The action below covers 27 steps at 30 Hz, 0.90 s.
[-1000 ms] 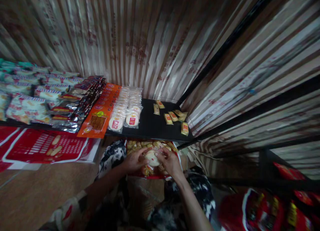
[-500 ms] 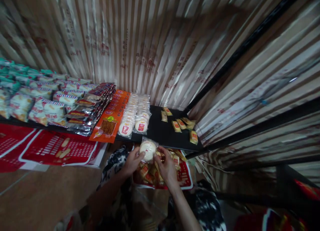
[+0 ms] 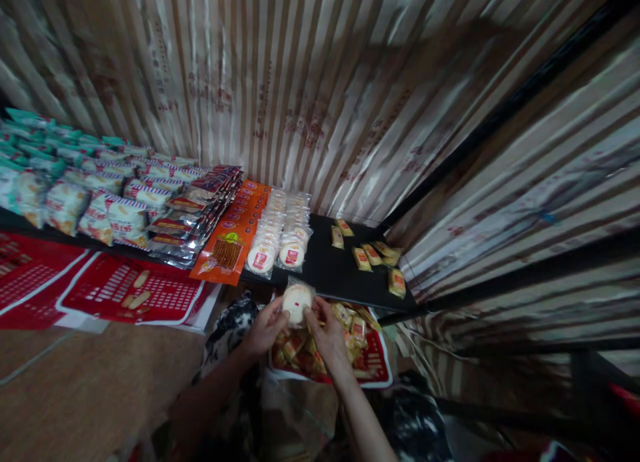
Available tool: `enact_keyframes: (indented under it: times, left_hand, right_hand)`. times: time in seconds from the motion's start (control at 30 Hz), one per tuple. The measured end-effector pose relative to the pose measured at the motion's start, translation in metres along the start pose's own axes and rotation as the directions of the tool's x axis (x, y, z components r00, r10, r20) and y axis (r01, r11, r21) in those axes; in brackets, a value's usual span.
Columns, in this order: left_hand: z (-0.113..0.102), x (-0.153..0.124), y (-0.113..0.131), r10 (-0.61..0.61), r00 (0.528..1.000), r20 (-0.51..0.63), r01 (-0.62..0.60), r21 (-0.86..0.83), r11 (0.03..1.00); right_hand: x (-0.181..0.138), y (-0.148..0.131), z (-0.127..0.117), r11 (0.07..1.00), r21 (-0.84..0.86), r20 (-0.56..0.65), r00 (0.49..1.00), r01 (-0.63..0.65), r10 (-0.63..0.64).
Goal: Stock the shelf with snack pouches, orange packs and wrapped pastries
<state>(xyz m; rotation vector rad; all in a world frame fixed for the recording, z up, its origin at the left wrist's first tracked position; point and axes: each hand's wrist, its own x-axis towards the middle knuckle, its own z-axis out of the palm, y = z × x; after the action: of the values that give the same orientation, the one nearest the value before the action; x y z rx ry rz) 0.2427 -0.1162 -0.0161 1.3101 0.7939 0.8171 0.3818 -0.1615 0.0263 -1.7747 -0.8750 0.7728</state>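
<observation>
A round white rice cracker packet [image 3: 298, 301] in clear wrap is held up between both hands, just in front of the shelf edge. My left hand [image 3: 269, 325] grips its left side, thumb on the front. On its right side, my right hand [image 3: 326, 330] pinches the wrap. Two rows of similar round packets [image 3: 293, 252] stand on the black shelf [image 3: 327, 275] ahead. Below my hands is a red bag [image 3: 376, 365] with many small gold-wrapped packets [image 3: 350, 345] in it.
Several small yellow packets [image 3: 371, 254] lie on the shelf's right end. An orange snack bag [image 3: 227, 242], dark foil packs [image 3: 200, 205] and white bags [image 3: 120, 215] fill its left. Black metal bars [image 3: 480, 142] slant at the right, before a striped sheet [image 3: 280, 82].
The view has shifted slightly, so the shelf sits further right. My right hand has closed in on the cracker packet's edge, and the packet has turned a little.
</observation>
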Motion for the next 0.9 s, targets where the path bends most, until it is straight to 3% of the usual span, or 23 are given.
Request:
enact_keyframes:
  times: [0.07, 0.13, 0.23, 0.33, 0.47, 0.6, 0.77, 0.9]
  left_hand:
    - [0.003, -0.002, -0.002, 0.205, 0.979, -0.02, -0.194, 0.249, 0.949]
    - [0.005, -0.004, -0.003, 0.398, 0.917, 0.012, -0.353, 0.488, 0.798]
    - [0.006, -0.005, -0.003, 0.533, 0.843, 0.073, -0.429, 0.689, 0.585]
    - [0.006, -0.005, -0.002, 0.58, 0.811, 0.075, -0.43, 0.748, 0.505]
    - [0.007, -0.001, -0.003, 0.568, 0.822, 0.039, -0.42, 0.716, 0.558]
    - [0.011, 0.002, -0.003, 0.535, 0.844, -0.015, -0.423, 0.595, 0.684]
    - [0.02, 0.008, -0.001, 0.34, 0.931, -0.136, -0.264, 0.392, 0.881]
    - [0.021, 0.014, 0.005, 0.272, 0.948, -0.168, -0.202, 0.343, 0.917]
  right_hand:
    - [-0.003, -0.004, -0.002, 0.992, 0.108, 0.025, 0.997, -0.071, 0.069]
    - [-0.005, -0.009, -0.004, 0.945, 0.273, 0.108, 0.982, -0.181, 0.157]
    - [-0.008, -0.013, -0.005, 0.833, 0.457, 0.251, 0.944, -0.312, 0.215]
    - [-0.007, -0.014, -0.004, 0.78, 0.539, 0.295, 0.939, -0.317, 0.177]
    - [0.0, -0.013, -0.005, 0.767, 0.574, 0.278, 0.95, -0.285, 0.145]
    - [0.006, -0.01, -0.009, 0.777, 0.567, 0.235, 0.958, -0.273, 0.164]
    - [0.002, -0.001, -0.006, 0.815, 0.53, 0.161, 0.972, -0.234, 0.174]
    - [0.002, 0.004, 0.002, 0.84, 0.485, 0.145, 0.97, -0.241, 0.195]
